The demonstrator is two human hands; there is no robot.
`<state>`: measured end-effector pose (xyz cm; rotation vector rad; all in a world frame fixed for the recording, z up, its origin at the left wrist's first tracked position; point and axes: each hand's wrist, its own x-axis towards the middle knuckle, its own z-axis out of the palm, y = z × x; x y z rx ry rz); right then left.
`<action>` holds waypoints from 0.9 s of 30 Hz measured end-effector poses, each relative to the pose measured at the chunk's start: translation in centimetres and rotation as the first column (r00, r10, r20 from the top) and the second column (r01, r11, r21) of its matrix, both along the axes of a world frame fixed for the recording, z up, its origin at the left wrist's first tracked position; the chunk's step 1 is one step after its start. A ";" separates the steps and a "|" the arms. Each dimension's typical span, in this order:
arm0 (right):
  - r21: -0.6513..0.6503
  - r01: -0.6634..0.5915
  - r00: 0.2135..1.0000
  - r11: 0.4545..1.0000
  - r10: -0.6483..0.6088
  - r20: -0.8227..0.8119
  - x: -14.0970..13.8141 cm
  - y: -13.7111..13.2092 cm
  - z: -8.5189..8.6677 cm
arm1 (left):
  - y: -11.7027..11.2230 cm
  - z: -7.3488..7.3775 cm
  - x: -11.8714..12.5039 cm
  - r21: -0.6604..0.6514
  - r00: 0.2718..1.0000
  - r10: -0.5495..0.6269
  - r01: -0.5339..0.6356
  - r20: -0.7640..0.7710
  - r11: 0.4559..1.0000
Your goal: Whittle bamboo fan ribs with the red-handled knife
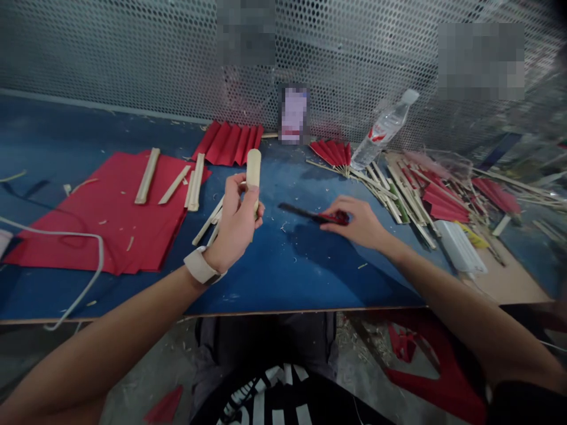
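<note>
My left hand (pixel 239 221), with a pale band on its wrist, is closed around a flat bamboo strip (pixel 254 168). The strip stands nearly upright and its rounded upper end shows above my thumb; my fingers cover the lower part. Over the middle of the blue table (pixel 283 277), my right hand (pixel 361 221) grips a utility knife (pixel 305 212) with a dark blade and a red-and-black handle. The blade points left toward my left hand, apart from the strip. Several narrow bamboo pieces (pixel 205 226) lie just left of my left hand.
Red paper sheets (pixel 88 218) with bamboo pieces lie left, crossed by a white cable (pixel 100 254). Pleated red paper (pixel 228 144), a blurred phone (pixel 294 115), a small red fan (pixel 334 154) and a water bottle (pixel 383 133) line the back. Bamboo sticks (pixel 410 198) crowd the right.
</note>
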<state>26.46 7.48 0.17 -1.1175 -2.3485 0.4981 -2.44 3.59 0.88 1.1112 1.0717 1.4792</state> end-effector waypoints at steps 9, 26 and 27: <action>-0.152 -0.138 0.972 0.979 0.164 0.169 -4.1 -3.6 -0.3 | -0.5 1.5 -0.3 0.054 0.997 0.056 -0.059 0.055 0.997; -0.551 -0.398 0.863 0.734 0.502 0.046 1.7 -2.2 2.2 | -0.6 0.4 0.1 0.022 0.999 -0.041 0.041 0.014 0.999; -0.589 -0.398 0.846 0.704 0.529 0.060 2.1 -2.3 2.2 | -0.7 0.5 0.2 0.017 0.999 -0.047 0.047 0.008 0.999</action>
